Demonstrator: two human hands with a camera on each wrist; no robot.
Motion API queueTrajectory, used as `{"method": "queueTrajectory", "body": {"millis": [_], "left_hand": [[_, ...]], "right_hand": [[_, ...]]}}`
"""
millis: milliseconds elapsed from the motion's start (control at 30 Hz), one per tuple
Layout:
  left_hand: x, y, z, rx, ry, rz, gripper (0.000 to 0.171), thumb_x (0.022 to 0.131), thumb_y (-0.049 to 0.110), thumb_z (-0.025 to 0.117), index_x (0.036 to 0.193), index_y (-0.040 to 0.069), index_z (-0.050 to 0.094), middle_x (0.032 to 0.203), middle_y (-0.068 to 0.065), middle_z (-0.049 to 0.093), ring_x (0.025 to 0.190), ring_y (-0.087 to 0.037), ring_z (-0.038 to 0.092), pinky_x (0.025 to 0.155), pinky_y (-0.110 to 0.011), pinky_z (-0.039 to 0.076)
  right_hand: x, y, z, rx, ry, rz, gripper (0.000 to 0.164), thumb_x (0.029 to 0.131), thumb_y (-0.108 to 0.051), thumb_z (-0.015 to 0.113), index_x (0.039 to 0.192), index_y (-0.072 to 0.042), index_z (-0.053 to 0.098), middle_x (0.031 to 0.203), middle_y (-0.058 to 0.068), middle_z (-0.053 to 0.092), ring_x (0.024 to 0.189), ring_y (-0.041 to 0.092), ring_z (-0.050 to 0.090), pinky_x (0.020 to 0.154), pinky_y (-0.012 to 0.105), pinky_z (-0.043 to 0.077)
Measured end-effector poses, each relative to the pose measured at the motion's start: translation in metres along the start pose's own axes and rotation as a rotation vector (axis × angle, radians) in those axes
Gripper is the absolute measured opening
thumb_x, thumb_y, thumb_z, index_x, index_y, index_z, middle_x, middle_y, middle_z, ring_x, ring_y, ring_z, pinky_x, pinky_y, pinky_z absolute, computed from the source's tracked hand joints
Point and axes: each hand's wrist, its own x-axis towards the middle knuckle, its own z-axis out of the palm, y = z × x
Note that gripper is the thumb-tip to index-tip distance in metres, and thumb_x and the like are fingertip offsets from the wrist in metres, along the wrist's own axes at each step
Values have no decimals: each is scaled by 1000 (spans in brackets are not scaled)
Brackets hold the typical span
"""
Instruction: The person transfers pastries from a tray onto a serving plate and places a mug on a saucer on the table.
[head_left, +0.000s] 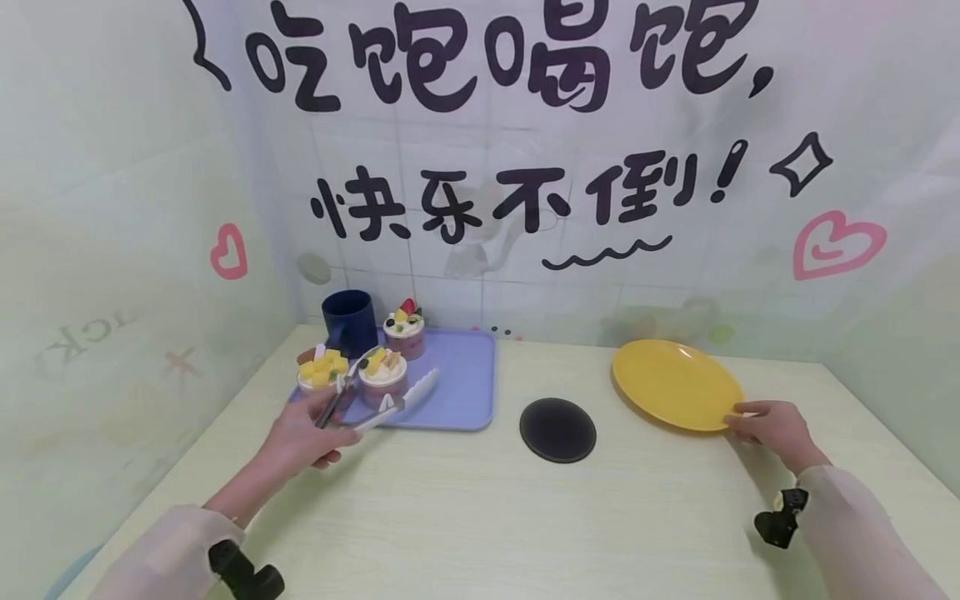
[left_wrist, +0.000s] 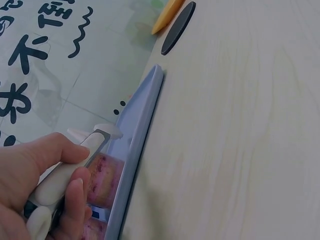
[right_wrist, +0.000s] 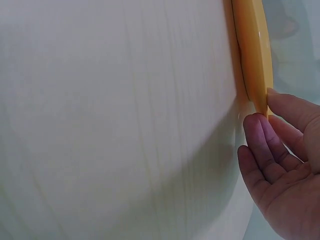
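On the left, my left hand [head_left: 302, 432] holds a pair of tongs [head_left: 378, 415] with pale tips. The tongs' arms spread to either side of a fruit-and-cream dessert cup [head_left: 383, 392] on the blue tray [head_left: 461, 383]; whether they touch it I cannot tell. In the left wrist view the thumb and fingers curl round the tongs' handle [left_wrist: 60, 182]. At the right, my right hand [head_left: 776, 432] pinches the near right rim of a yellow plate [head_left: 675, 385] between thumb and fingers. The right wrist view shows the plate's edge [right_wrist: 257, 55] in that grip.
A mango-topped dessert cup [head_left: 321, 371], a strawberry-topped one [head_left: 405, 333] and a dark blue mug [head_left: 351, 323] also stand on the tray. A round black coaster [head_left: 558, 430] lies between tray and plate. A printed sheet [head_left: 480, 183] hangs behind the pale wooden table [head_left: 510, 525].
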Motion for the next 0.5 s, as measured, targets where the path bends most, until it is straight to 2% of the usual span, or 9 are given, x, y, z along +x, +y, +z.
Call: {"method": "queueTrajectory", "body": {"millis": [333,500], "left_hand": [[7,-11,4,14,9,-27,89,75,17,76,146,8,22,114,-22,44,57,-17,59,53,-31,51],[9,-14,6,35,16,-10,88,74,16,76,145,9,24,112,-22,44,57,-18,59,52,-32,50]], "right_hand": [[0,-1,0,-13,-4,11,66,84,-30,66,121,20,43,81,8,68,72,13,58,66,27,44],[0,-1,1,-10,-10,25,68,85,-32,66,122,20,42,83,9,68,74,15,58,70,31,44]]}}
